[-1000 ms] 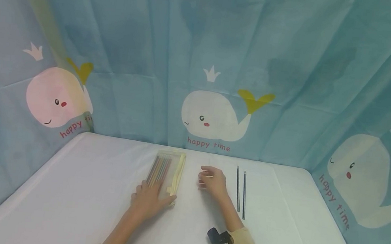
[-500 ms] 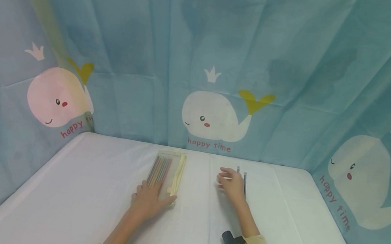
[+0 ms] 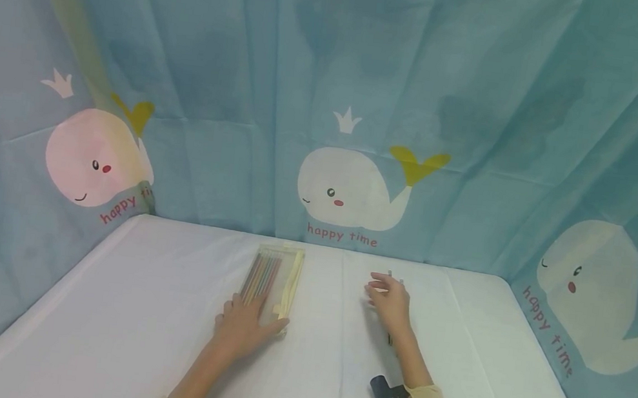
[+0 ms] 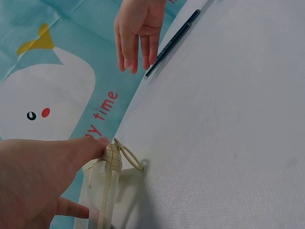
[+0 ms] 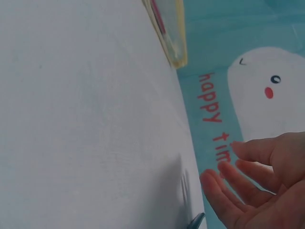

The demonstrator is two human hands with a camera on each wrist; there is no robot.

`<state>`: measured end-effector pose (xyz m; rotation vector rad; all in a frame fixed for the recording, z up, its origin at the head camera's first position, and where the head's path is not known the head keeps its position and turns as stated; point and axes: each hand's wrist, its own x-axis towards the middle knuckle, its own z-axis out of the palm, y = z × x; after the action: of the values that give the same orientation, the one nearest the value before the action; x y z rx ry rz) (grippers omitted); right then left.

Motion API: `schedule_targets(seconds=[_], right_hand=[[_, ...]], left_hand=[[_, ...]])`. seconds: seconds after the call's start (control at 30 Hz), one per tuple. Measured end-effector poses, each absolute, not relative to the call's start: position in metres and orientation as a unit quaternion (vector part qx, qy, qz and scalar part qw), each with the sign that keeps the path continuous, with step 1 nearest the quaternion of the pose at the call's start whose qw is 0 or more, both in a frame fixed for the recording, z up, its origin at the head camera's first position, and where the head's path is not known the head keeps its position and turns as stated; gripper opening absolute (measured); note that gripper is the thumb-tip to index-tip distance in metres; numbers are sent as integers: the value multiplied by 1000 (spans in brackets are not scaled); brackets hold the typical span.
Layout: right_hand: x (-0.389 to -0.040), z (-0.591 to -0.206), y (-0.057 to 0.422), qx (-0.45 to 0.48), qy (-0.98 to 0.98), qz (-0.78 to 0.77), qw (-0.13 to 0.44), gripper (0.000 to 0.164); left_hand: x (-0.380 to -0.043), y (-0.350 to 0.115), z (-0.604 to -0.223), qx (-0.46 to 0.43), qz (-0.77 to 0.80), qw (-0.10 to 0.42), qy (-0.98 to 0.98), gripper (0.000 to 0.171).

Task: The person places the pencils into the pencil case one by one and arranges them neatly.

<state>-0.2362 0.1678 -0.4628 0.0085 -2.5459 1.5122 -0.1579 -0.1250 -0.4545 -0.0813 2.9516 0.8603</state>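
Note:
A clear pencil case [image 3: 270,278] with a cream zipper edge lies on the white table, and several coloured pencils [image 3: 259,277] show inside it. My left hand [image 3: 241,330] rests across its near end. Its thumb lies at the zipper end, as the left wrist view shows. My right hand [image 3: 393,305] hovers with loosely bent fingers and nothing between them. Two dark pencils [image 4: 172,44] lie on the table below that hand, side by side. In the head view the right hand and forearm hide most of them; one dark end [image 5: 196,221] appears in the right wrist view.
A white cloth covers the table [image 3: 138,310]. Behind it and at both sides hangs a blue curtain [image 3: 212,162] printed with whales. A cream cord loop [image 4: 129,156] sticks out from the case's zipper end.
My right hand has moved to the right, from beside the two dark pencils to above them, and now covers most of them. The left hand and the pencil case have stayed in place.

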Motion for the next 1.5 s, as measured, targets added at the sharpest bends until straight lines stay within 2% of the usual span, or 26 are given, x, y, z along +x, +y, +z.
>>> schedule_targets(seconds=[0.33, 0.93, 1.5], right_hand=[[-237, -463, 180, -26, -879, 462, 113, 38], [-234, -464, 183, -65, -891, 445, 65, 52], [-237, -469, 182, -69, -919, 380, 81, 54]], left_hand=[[-158, -125, -456, -29, 279, 32, 959, 92], [-159, -126, -459, -24, 279, 29, 960, 91], [-162, -126, -461, -23, 278, 27, 960, 91]])
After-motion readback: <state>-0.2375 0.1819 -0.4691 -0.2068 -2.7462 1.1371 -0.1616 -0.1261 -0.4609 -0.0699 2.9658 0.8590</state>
